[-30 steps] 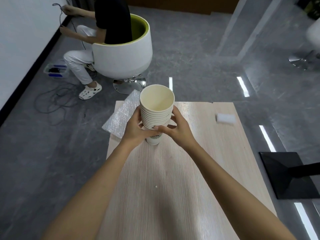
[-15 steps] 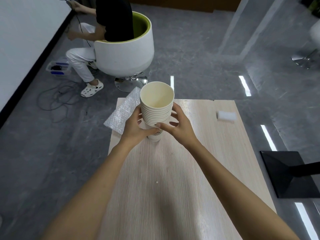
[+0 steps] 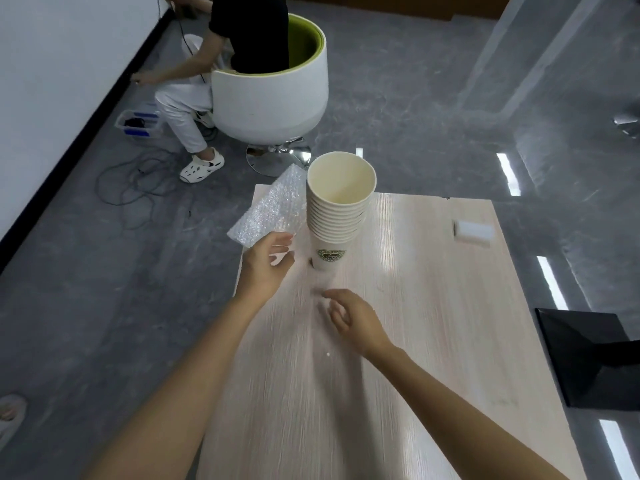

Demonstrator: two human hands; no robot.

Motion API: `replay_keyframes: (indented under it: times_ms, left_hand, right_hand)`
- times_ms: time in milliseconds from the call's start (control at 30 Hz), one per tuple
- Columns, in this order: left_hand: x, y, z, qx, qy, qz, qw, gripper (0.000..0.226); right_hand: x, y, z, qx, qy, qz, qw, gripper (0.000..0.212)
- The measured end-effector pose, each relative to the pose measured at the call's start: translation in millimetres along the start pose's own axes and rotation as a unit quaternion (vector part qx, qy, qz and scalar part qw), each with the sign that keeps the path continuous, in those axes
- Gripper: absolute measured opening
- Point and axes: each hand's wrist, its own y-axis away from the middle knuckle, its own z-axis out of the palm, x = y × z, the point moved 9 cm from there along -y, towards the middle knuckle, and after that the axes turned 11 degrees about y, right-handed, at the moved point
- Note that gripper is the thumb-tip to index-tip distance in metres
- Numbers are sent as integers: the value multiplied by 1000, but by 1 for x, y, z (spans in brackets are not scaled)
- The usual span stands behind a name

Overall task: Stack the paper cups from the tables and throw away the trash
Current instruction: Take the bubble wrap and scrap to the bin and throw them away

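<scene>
Both hands have been taken off the stack of paper cups (image 3: 337, 209), which half a second ago was clasped between them. It is now left standing upright and unsupported on the wooden table (image 3: 433, 323), toward the far edge. The left hand (image 3: 266, 265) is seen just left of the stack's base, fingers loosely spread and holding nothing, its fingertips close to the sheet of bubble wrap (image 3: 272, 211) that lies beside the stack and overhangs the table's far-left corner. The right hand (image 3: 353, 315) has been drawn back to the near side of the stack, well clear of it, half curled and empty. A small white foam block (image 3: 473, 231) is seen well to the right of the stack, near the table's right edge. From this it is judged that the stacking on this table is finished and that the trash is now being turned to, with the bubble wrap likely to be gathered first and the block left for afterwards.
</scene>
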Motion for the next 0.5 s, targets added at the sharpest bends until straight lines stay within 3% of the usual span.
replay_keyframes:
  times_ms: [100, 233, 500]
  left_hand:
    - [-8, 2, -11, 15, -8, -9, 1000, 24]
    - [-22, -3, -24, 19, -19, -25, 999, 22]
    - [-42, -55, -38, 28, -43, -15, 999, 21]
  right_hand:
    - [-17, -3, 35, -8, 125, -95, 988, 39]
    - [-15, -5, 59, -23, 197, -89, 976, 43]
    - [-8, -2, 72, -27, 228, -89, 969, 51]
